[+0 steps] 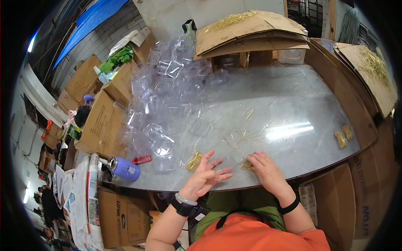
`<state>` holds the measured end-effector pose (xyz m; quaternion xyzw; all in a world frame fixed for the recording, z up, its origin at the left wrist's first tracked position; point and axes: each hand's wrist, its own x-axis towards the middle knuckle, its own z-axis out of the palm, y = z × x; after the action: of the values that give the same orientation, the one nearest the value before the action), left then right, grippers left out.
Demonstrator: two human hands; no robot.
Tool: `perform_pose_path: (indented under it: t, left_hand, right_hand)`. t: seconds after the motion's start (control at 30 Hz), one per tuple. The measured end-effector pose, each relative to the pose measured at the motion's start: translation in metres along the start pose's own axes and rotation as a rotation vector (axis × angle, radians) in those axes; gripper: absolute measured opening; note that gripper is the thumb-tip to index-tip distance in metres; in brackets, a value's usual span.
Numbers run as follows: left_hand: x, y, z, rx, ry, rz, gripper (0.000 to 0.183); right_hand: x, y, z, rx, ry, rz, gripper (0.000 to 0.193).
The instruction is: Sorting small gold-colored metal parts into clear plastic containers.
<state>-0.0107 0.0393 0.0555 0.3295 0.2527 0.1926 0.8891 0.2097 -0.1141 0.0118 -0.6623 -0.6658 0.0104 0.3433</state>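
Note:
My left hand (204, 178) is held over the table's near edge with its fingers spread and nothing in them. Beside its fingertips lies a small bundle of thin gold wire pins (194, 161). My right hand (266, 170) bends its fingers together over another small clump of gold pins (245, 165) at the near edge, partly hiding it. Loose gold pins (240, 137) are scattered over the grey tabletop (234, 98) beyond both hands. Two more gold bundles (342, 138) rest by the right edge.
Clear plastic boxes (161, 96) are heaped on the table's left side. A purple bottle (124, 168) and a red object (142, 159) sit at the near left. Cardboard bearing gold pins (251, 35) stands at the back. Cardboard boxes (102, 125) line the left.

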Motion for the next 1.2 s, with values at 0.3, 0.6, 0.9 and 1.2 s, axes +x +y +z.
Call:
perform_pose_path:
  t: [0.3, 0.6, 0.9, 1.2]
  left_hand:
    - [0.009, -0.011, 0.002, 0.213, 0.163, 0.033, 0.049]
    - [-0.067, -0.062, -0.018, 0.253, -0.034, -0.408, 0.039]
    - [-0.027, -0.107, -0.035, 0.060, 0.068, -0.413, 0.040]
    - [-0.046, -0.096, -0.040, -0.089, -0.160, -0.305, 0.046]
  right_hand:
    - [0.006, -0.006, -0.004, -0.024, -0.022, 0.039, 0.041]
    - [0.008, -0.009, -0.003, -0.037, -0.069, 0.036, 0.040]
    - [0.010, -0.022, 0.009, -0.123, -0.061, 0.028, 0.039]
    - [-0.033, -0.057, 0.014, 0.100, -0.276, -0.174, 0.043]
